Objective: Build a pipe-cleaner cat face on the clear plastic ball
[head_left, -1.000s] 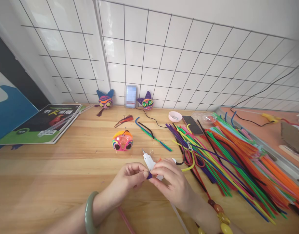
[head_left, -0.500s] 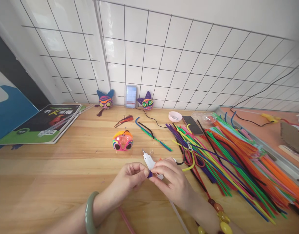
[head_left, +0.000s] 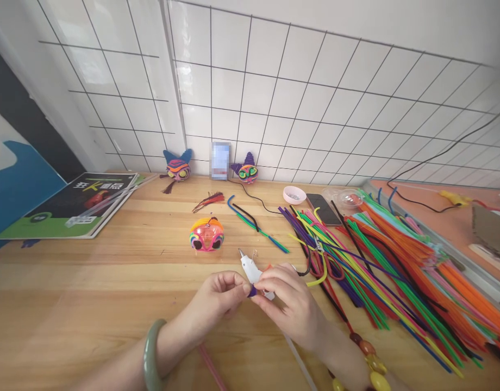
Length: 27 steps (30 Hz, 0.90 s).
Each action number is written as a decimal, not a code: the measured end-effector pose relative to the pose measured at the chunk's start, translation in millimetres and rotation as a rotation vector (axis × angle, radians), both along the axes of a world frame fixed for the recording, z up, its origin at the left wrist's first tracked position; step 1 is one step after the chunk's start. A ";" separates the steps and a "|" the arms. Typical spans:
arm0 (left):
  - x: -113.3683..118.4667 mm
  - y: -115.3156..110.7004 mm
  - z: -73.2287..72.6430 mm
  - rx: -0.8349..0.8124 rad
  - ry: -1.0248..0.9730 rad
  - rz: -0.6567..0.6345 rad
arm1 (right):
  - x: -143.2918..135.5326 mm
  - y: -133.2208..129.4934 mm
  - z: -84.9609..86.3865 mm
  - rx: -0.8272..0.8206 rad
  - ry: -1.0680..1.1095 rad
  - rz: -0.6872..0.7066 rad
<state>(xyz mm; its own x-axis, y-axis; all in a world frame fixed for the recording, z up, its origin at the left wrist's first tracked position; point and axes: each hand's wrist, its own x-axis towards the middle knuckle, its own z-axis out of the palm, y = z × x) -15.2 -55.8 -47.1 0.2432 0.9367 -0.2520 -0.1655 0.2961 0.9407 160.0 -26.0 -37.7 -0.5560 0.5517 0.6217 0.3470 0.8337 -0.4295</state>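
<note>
My left hand is closed, thumb and forefinger pinching a small purple fuzzy piece, which looks like pipe cleaner. The fingertips of my right hand are closed on the same piece from the other side. Most of it is hidden by the fingers. Just beyond my hands lies a white glue gun, its metal tip pointing away and its body partly covered by my right hand. Farther off sits a clear ball-shaped ornament with orange strands on top and pink-rimmed dark eyes.
Piles of coloured pipe cleaners spread over the right side. Behind are a pink bowl, a dark phone, a red tassel and two eared ornaments by the tiled wall. A magazine lies at left.
Both hands keep their pinch on the purple piece with hardly any movement. The whole view has shifted very slightly.
</note>
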 end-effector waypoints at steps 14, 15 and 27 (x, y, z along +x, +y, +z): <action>1.1 0.1 0.3 -0.024 -0.024 0.007 | -1.7 -0.9 1.9 0.007 0.022 -0.001; 1.0 -0.1 0.8 -0.025 -0.022 0.007 | -1.8 -1.1 2.0 0.004 0.020 -0.001; 1.3 -0.4 2.4 -0.028 -0.027 0.000 | -1.5 -0.7 1.4 -0.010 0.000 -0.006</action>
